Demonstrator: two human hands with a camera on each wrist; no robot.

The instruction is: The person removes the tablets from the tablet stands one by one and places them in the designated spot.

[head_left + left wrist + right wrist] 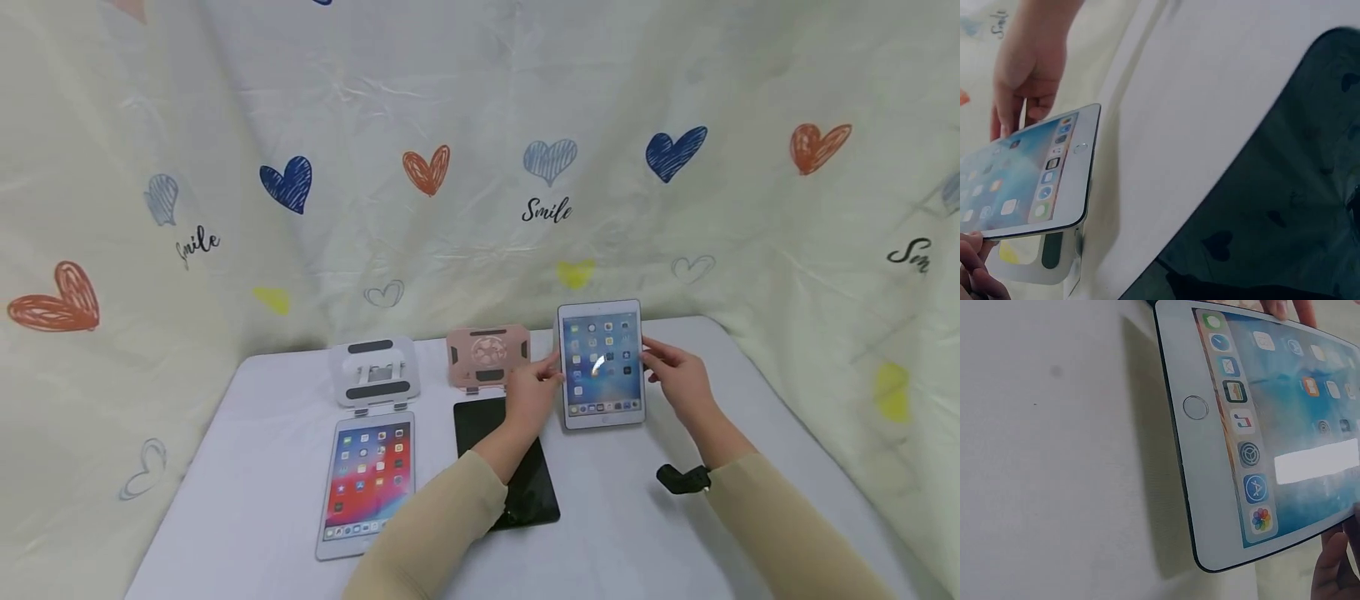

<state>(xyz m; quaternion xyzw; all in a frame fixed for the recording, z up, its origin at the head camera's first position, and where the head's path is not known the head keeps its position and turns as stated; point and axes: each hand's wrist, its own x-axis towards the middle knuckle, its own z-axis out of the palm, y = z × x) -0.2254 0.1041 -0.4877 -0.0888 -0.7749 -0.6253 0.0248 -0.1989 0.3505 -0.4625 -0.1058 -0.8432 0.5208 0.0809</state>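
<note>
A white tablet with a lit blue home screen stands tilted up at the table's right rear. My left hand pinches its left edge, while my right hand grips the right edge. Behind the tablet, the left wrist view shows part of a pale stand with a dark pad; the rest of it is hidden. In the right wrist view the tablet's home button and row of app icons are near, with fingertips at both long edges.
A second white tablet with a red-blue screen lies at left, before a white stand. A dark-screened tablet lies partly under my left forearm, before a pink stand. A heart-printed cloth hangs behind the white table.
</note>
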